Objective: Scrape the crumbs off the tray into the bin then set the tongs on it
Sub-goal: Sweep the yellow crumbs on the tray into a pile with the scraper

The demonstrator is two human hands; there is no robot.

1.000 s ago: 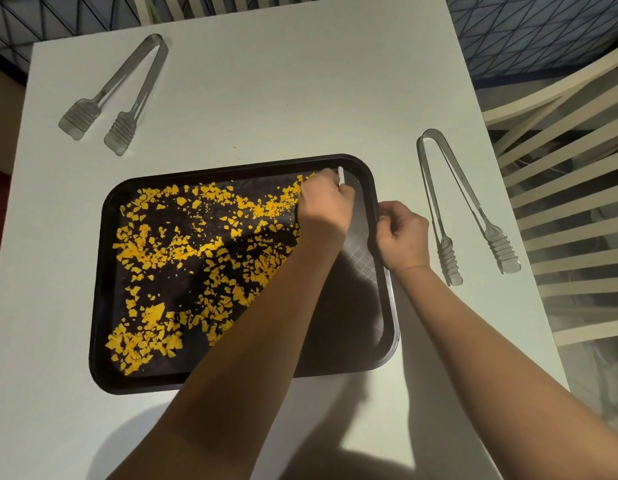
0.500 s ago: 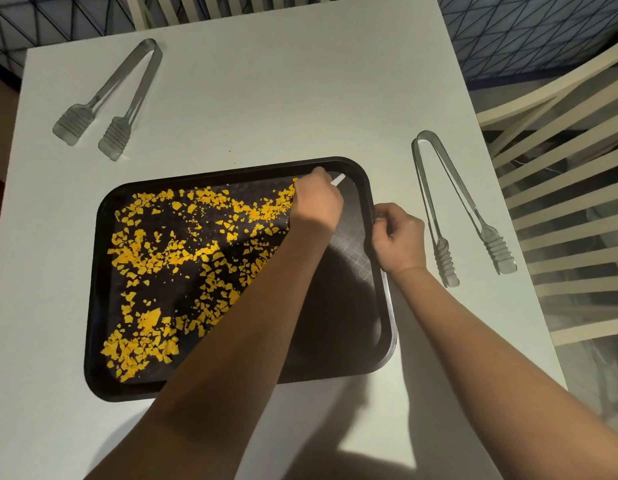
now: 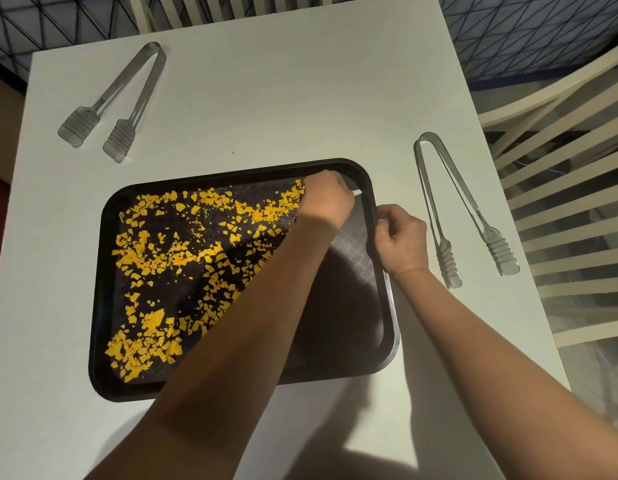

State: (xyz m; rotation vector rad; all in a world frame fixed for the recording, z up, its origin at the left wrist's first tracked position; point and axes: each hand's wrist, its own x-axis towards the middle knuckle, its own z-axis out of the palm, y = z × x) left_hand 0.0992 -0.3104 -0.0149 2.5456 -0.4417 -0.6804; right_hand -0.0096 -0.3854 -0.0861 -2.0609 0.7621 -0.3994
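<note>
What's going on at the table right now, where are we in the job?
A person is scraping yellow crumbs across a black tray on a white table. The left hand holds a small white scraper near the tray's far right corner, while the right hand grips the tray's right rim. The right part of the tray is swept; most crumbs still lie on the left. Two pairs of tongs rest on the table, one far left, one right. No bin is in view.

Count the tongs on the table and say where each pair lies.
2. One pair of tongs lies at the table's far left corner; the other pair lies right of the tray, beside the right hand.
</note>
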